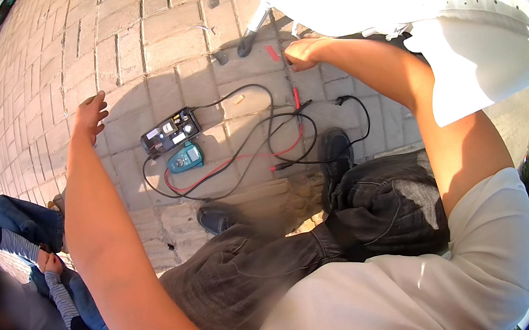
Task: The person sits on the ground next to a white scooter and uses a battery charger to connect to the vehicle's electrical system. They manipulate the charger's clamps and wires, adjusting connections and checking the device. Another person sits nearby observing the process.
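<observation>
Right hand (301,55) curls, around what I cannot tell, near a red probe (296,97); left hand (91,116) is loosely spread, seemingly empty. Between them, on the near side, lies the meter (184,157), perhaps so the probe reaches.

Head camera, wide fisheye, left one of worn pair, perched above wearer's white shirt (363,305), as I see it. Faces steeply down and forward, past dark trousers (216,305) to paving (34,88). Shirt near lens; left hand (91,115), right hand (301,55) farther off. View upright, unmirrored; straight edges bend outward.
</observation>
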Demonstrator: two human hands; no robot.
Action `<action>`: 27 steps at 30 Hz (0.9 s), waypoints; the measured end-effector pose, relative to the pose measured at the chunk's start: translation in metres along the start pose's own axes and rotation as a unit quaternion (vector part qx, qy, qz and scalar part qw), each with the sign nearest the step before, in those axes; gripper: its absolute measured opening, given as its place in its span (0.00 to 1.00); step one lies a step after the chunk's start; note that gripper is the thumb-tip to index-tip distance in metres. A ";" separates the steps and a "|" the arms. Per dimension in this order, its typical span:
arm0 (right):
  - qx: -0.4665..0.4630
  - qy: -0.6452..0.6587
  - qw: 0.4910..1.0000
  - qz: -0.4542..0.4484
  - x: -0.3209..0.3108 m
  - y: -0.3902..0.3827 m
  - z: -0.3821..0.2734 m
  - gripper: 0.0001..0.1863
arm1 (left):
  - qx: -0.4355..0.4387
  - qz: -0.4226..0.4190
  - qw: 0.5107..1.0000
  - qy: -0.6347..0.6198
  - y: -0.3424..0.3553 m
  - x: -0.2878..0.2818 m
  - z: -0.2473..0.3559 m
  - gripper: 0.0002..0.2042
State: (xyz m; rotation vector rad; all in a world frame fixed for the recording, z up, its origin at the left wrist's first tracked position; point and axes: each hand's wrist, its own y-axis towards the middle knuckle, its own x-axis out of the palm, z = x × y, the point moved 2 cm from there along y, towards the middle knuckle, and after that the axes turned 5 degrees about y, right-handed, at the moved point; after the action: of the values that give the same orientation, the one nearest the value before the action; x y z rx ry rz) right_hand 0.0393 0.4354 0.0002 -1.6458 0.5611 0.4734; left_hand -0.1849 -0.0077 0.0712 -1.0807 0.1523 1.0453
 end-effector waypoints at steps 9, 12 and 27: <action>0.008 0.009 1.000 -0.004 0.008 -0.003 0.006 0.18 | 0.014 -0.023 1.000 0.000 0.018 0.006 0.005 0.34; -0.005 -0.001 1.000 -0.017 0.008 0.000 0.010 0.16 | 0.007 -0.018 1.000 0.009 0.017 0.006 0.004 0.34; 0.021 0.023 0.999 -0.019 0.014 0.004 0.016 0.16 | 0.005 -0.017 1.000 -0.005 0.013 0.009 0.006 0.33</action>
State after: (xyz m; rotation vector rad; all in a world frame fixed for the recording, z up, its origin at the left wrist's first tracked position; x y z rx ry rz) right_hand 0.0486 0.4491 -0.0134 -1.6286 0.5682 0.3946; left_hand -0.1925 0.0030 0.0606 -1.0650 0.1313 1.0185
